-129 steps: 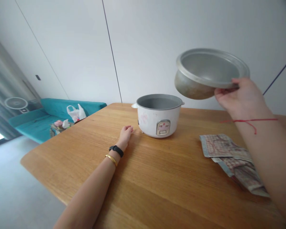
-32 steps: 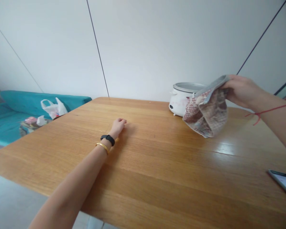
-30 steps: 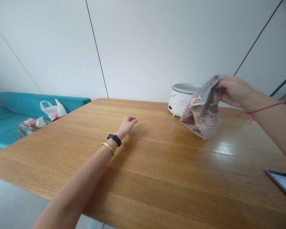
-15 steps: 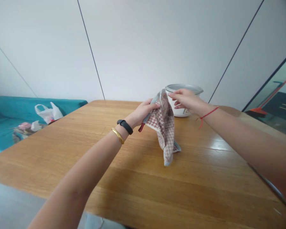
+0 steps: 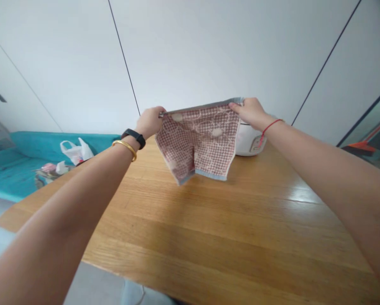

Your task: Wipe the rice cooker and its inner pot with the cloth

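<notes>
A brown-and-white houndstooth towel (image 5: 205, 140) with grey-blue edges hangs spread out above the wooden table (image 5: 209, 224). My left hand (image 5: 150, 122) is closed on its upper left corner. At the upper right corner, my right hand (image 5: 251, 112) pinches the cloth between thumb and fingers. The top edge is pulled fairly straight, slightly higher on the right, while the lower part droops in a fold. Behind the towel and my right hand stands a white rice cooker (image 5: 249, 142), partly hidden by them.
A white wall (image 5: 209, 51) rises behind the table. To the left is a teal sofa (image 5: 25, 148) with a white plastic bag (image 5: 77, 150) and several small items. An orange-red broom-like thing (image 5: 361, 147) stands beyond the right edge.
The towel, bunched and dangling from my left hand before, is now stretched between both hands. My right hand has taken hold of a corner; my left hand has moved left and up.
</notes>
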The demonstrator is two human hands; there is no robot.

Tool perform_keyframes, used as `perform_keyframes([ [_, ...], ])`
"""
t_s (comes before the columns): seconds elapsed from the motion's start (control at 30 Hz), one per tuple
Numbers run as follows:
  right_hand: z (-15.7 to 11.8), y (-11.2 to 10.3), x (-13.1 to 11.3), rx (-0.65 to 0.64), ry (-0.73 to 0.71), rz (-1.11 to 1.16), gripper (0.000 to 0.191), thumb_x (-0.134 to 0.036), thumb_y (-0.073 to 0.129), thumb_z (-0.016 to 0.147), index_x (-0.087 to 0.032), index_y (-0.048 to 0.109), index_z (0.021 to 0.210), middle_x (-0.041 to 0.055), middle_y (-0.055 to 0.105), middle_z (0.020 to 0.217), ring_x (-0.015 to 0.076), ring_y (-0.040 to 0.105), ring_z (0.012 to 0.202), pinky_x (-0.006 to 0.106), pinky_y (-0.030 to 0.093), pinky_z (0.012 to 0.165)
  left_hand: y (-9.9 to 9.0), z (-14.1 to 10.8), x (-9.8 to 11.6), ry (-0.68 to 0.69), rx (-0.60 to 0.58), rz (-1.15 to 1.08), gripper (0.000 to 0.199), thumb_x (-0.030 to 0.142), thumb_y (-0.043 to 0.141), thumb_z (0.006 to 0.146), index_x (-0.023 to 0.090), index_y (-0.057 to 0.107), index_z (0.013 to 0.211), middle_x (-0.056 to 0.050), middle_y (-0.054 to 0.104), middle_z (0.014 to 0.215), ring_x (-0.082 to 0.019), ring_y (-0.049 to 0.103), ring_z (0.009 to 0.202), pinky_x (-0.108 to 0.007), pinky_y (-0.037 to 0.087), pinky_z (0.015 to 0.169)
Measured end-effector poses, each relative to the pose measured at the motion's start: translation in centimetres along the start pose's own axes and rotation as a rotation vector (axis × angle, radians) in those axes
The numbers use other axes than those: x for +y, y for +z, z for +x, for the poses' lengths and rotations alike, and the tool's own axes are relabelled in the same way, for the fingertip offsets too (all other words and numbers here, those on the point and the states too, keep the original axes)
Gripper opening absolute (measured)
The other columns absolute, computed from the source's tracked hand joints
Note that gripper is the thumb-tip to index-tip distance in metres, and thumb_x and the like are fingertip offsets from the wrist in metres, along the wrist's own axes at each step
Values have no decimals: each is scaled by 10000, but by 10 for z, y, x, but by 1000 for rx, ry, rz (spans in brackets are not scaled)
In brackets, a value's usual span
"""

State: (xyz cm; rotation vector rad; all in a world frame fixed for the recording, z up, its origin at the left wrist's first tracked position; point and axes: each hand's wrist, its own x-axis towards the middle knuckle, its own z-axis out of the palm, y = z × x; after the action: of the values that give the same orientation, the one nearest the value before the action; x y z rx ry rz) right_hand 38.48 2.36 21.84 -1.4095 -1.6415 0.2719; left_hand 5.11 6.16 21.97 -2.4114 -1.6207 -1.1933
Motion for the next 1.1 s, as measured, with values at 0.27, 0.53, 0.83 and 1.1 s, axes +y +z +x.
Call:
perform_keyframes([
  [0.27, -85, 5, -3, -14, -32, -121, 178, -314, 603, 1021, -218, 711, 1124, -51, 577, 661, 126, 539, 566, 246, 455, 627, -68, -50, -43, 32, -75, 172, 320, 353, 677, 943, 99, 744, 1125, -11, 686, 903, -161, 582, 897, -371, 449, 1011],
  [0.53, -265, 31, 53, -710, -76, -73, 387, -455, 453, 1040, -259, 785, 1067, 66, 740, 1137, 272, 690, 1039, 386, 526, 927, -48, -249, -97, -193, -703, -139, 141, 389, 710, 793, 286, 804, 770, -27, 777, 783, -224, 687, 721, -283, 518, 696],
  [0.83, -189, 51, 69, -623, 199, 21, 488, -653, 647, 851, -171, 710, 899, 50, 686, 773, 214, 622, 701, 288, 452, 633, -29, -195, -118, -371, -638, -460, 186, 401, 804, 725, 221, 773, 760, -60, 746, 754, -220, 658, 726, -283, 519, 684],
  [1.1, -148, 99, 106, -236, 222, -391, 297, -390, 646, 948, -120, 709, 1053, 149, 690, 1086, 268, 660, 959, 340, 503, 839, 45, -133, -125, -473, -137, -357, 219, 120, 824, 649, 212, 726, 822, -77, 744, 933, -246, 686, 905, -308, 537, 869],
])
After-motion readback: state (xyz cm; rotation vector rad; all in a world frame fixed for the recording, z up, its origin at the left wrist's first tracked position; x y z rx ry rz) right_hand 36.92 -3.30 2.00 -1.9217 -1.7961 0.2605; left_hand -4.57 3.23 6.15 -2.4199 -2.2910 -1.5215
